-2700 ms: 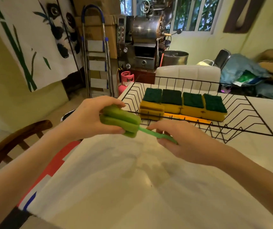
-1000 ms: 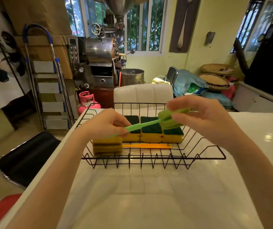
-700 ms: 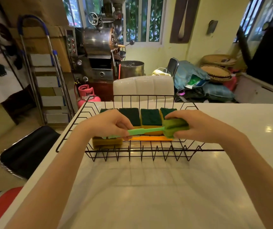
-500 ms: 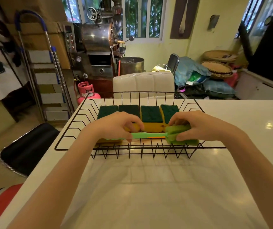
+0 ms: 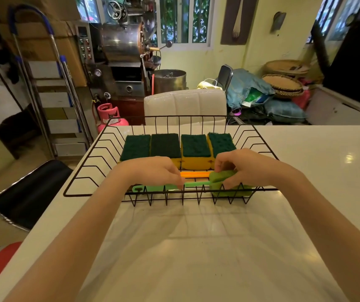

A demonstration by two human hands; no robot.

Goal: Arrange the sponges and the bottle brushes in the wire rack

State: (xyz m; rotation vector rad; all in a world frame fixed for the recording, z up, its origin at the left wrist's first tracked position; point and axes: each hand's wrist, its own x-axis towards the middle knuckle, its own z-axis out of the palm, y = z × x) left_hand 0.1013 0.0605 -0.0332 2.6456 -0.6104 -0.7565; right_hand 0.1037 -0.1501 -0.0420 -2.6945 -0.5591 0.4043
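A black wire rack (image 5: pixel 83 168) stands on the white table. Several yellow sponges with dark green tops (image 5: pixel 166 146) lie side by side along its far half. A green bottle brush (image 5: pixel 196 184) lies lengthwise at the rack's near edge, its sponge head to the right. My left hand (image 5: pixel 153 171) pinches the brush's handle. My right hand (image 5: pixel 240 165) grips the sponge head. An orange brush handle (image 5: pixel 194 174) shows between my hands, just behind the green one; its head is hidden.
The white table (image 5: pixel 196 247) stretches toward me in front of the rack. A white padded chair back (image 5: pixel 185 105) stands just beyond the far table edge. A black stool (image 5: pixel 28 195) sits at the left, below the table edge.
Both hands have lowered the green brush from above the sponges down to the rack's near edge. The camera has tilted down, so the rack sits lower in view.
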